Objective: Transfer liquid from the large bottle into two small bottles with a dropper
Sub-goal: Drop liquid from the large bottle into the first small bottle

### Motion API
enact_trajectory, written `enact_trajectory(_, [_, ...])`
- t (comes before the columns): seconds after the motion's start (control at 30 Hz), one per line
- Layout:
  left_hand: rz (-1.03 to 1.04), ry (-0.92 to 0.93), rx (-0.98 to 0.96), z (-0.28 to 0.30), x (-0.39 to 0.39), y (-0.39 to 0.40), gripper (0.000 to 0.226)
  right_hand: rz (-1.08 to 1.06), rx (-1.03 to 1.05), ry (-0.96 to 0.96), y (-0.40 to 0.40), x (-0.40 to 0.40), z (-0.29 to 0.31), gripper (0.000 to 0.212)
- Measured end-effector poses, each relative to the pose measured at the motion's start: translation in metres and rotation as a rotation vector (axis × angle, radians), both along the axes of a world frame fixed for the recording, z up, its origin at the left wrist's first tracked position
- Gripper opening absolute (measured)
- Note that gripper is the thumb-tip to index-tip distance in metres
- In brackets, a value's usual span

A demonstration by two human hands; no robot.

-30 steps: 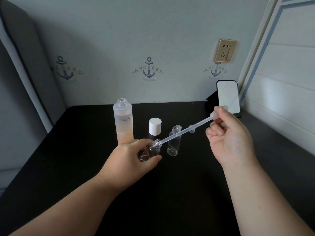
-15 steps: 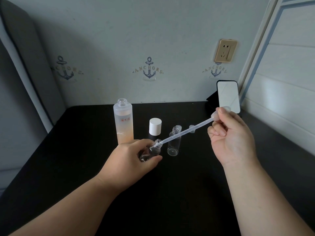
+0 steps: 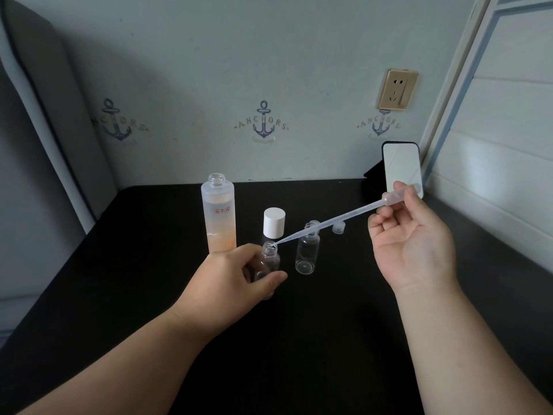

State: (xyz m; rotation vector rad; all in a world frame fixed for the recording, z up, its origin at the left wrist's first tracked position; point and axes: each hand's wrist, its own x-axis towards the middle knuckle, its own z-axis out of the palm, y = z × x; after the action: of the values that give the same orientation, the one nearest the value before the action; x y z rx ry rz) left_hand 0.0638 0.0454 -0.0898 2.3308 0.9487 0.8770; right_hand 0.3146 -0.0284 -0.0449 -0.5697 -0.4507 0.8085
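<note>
Clear plastic dropper (image 3: 335, 219) slants down-left from the right hand (image 3: 411, 238), which pinches its bulb, to the mouth of the small clear bottle (image 3: 268, 262) gripped by the left hand (image 3: 230, 283) on the black desk (image 3: 314, 339). Second small clear bottle (image 3: 307, 250) stands just right; tall frosted peach bottle (image 3: 219, 215) behind.

The large bottle (image 3: 218, 217) is showing frosted white fading to peach, with red lettering. The cap (image 3: 273, 222) is looking white, the table (image 3: 149, 265) black. Navy anchors (image 3: 263, 122) are dotting the pale wall (image 3: 269, 55).
</note>
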Motion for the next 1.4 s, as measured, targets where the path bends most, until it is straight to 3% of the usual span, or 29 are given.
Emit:
enact_trajectory(0.17, [-0.021,-0.017,-0.006,0.0,-0.001,-0.002,0.045,-0.01,-0.025,0.029,0.0,-0.002,0.0,0.023])
enact_trajectory(0.27, [-0.005,-0.221,0.004,0.005,-0.004,-0.006,0.042,0.01,-0.024,0.028,0.001,-0.002,-0.002,0.019])
enact_trajectory(0.43, [0.294,-0.586,0.155,0.011,-0.01,-0.007,0.012,0.061,-0.007,-0.018,0.004,-0.002,-0.006,0.015])
enact_trajectory(0.5, [0.421,-0.647,0.114,0.01,-0.01,-0.004,0.025,0.073,0.001,-0.035,0.005,-0.002,-0.006,0.016])
enact_trajectory(0.6, [0.474,-0.61,0.0,0.005,-0.01,0.005,0.053,0.07,0.003,-0.045,0.005,-0.002,-0.007,0.017])
enact_trajectory(0.73, [0.376,-0.455,-0.187,0.002,-0.005,0.013,0.086,0.055,-0.002,-0.04,0.005,-0.003,-0.006,0.02])
enact_trajectory(0.9, [0.403,-0.343,-0.151,-0.004,-0.003,0.02,0.053,0.038,-0.007,-0.064,0.004,-0.006,-0.004,0.022])
enact_trajectory(1.17, [0.323,-0.362,-0.148,-0.003,-0.005,0.017,0.041,0.006,0.016,-0.044,0.002,-0.009,-0.001,0.013])
enact_trajectory(1.4, [0.293,-0.336,-0.13,-0.001,-0.003,0.013,0.048,-0.029,0.019,-0.053,0.002,-0.01,0.001,0.011])
